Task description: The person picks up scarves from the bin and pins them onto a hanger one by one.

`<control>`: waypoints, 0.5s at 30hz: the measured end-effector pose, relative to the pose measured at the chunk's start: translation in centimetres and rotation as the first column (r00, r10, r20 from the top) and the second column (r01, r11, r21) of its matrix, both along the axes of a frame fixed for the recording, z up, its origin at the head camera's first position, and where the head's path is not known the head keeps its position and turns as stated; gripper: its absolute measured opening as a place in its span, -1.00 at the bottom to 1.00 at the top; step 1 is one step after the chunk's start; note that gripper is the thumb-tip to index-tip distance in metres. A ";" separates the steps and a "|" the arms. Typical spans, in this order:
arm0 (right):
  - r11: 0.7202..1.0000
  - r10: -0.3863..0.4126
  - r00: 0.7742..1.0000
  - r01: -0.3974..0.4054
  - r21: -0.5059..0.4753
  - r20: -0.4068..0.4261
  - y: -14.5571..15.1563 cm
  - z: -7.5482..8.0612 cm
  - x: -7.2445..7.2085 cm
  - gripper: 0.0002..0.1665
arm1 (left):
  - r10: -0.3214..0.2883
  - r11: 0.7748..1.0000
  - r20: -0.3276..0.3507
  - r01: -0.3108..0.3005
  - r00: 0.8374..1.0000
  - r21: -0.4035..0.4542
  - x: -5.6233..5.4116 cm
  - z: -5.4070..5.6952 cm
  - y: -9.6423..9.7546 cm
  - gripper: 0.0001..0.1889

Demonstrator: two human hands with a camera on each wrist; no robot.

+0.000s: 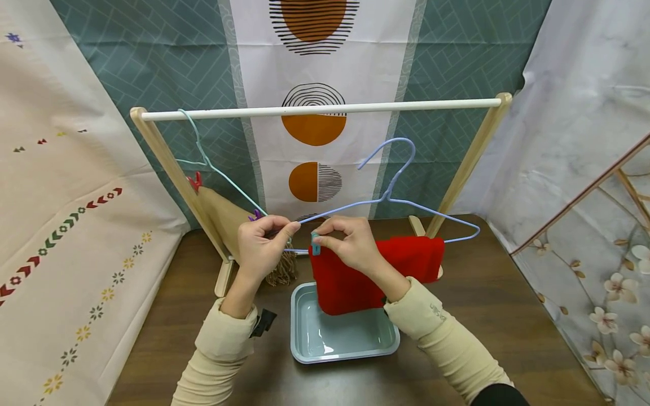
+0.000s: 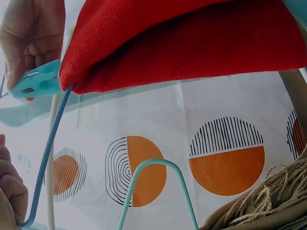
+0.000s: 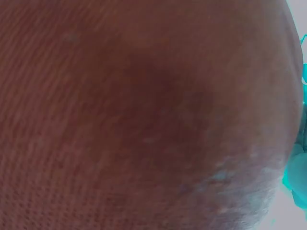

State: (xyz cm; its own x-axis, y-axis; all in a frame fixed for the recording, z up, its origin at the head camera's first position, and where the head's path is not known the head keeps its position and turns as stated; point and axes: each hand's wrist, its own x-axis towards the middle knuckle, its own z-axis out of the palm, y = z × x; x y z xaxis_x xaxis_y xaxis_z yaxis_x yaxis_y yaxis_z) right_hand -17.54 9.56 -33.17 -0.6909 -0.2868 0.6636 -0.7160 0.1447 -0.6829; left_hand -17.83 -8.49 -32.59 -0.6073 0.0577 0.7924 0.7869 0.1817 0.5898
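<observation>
In the head view my left hand point(image 1: 265, 243) pinches the left end of a periwinkle-blue clothes hanger point(image 1: 391, 194), whose hook points up, off the rail. A red knit cloth point(image 1: 355, 287) is folded over the hanger's bottom bar. My right hand point(image 1: 351, 241) pinches a teal clothespin point(image 1: 316, 243) at the cloth's upper left corner. From the left wrist, the clothespin point(image 2: 41, 82) sits at the cloth's edge, beside the hanger's bent end point(image 2: 48, 148). Dark, blurred fabric point(image 3: 120, 120) fills most of the right wrist view.
A wooden rack with a white rail point(image 1: 320, 110) stands behind. On its left hangs a mint hanger point(image 1: 223, 175) with a tan fringed cloth point(image 1: 218, 217), a red clothespin point(image 1: 195, 181) and a purple one point(image 1: 256, 215). A grey-blue basin point(image 1: 345, 358) stands below on the brown table point(image 1: 487, 338).
</observation>
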 end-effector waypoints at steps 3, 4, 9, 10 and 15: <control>0.998 -0.021 0.999 0.023 0.050 -0.045 -0.1 -0.2 0.0 -0.91 | 0.001 1.000 0.002 -0.001 1.000 0.003 0.0 -0.1 0.1 -0.89; 0.997 -0.027 0.998 0.030 0.065 -0.055 -0.1 -0.3 -0.1 -0.91 | -0.002 1.000 0.003 0.002 1.000 0.008 0.0 -0.2 0.1 -0.89; 0.995 -0.024 0.998 0.029 0.093 -0.053 0.0 -0.3 -0.2 -0.89 | -0.020 0.999 0.006 0.020 1.000 0.034 0.1 -0.1 0.2 -0.89; 0.995 -0.023 0.998 0.028 0.093 -0.051 0.0 -0.2 -0.2 -0.88 | -0.025 0.999 0.005 0.024 1.000 0.037 0.1 0.0 0.3 -0.88; 0.995 -0.017 0.999 0.021 0.094 -0.041 0.1 -0.3 -0.2 -0.88 | -0.027 0.998 0.009 0.027 1.000 0.053 0.4 0.3 0.6 -0.88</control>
